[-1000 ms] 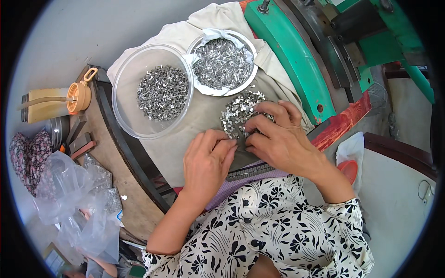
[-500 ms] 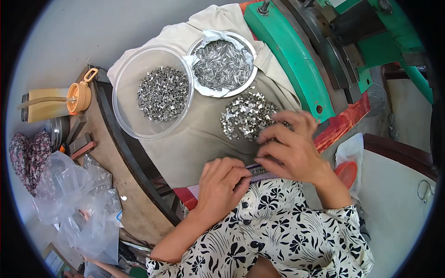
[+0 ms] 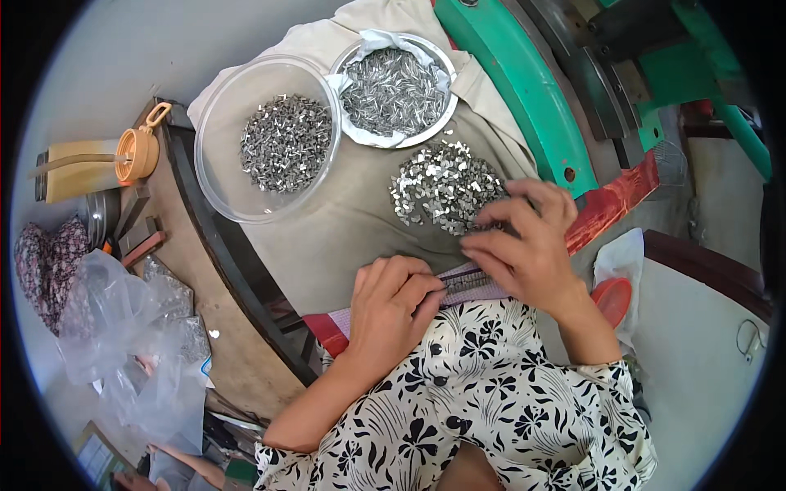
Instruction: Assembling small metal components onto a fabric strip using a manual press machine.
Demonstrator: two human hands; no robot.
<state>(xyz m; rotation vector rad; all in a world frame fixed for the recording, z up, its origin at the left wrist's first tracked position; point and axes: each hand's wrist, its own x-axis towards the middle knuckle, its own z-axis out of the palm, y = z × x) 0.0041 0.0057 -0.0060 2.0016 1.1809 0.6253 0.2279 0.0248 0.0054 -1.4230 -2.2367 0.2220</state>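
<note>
My left hand (image 3: 393,301) is closed at the near edge of the cloth, thumb and fingers on the left end of a narrow strip (image 3: 467,281) lined with small grey pieces. The strip lies across a purple-and-white cloth close to my patterned shirt. My right hand (image 3: 530,245) is bent over the near right edge of a pile of small shiny metal pieces (image 3: 438,184). Its thumb and fingertips stand apart, with nothing visible between them. Some of its fingers are slightly blurred.
Beyond the pile stand a clear plastic tub (image 3: 214,155) of metal bits and a lined metal bowl (image 3: 446,106) of slender silver pieces. A green machine (image 3: 532,90) flanks the right side. Left are a wooden bench (image 3: 246,327), plastic bags (image 3: 115,311) and an orange-lidded bottle (image 3: 135,155).
My right hand has moved from beside the strip up and right to the pile's edge, uncovering more of the strip. My left hand keeps its hold. The whole view has shifted slightly.
</note>
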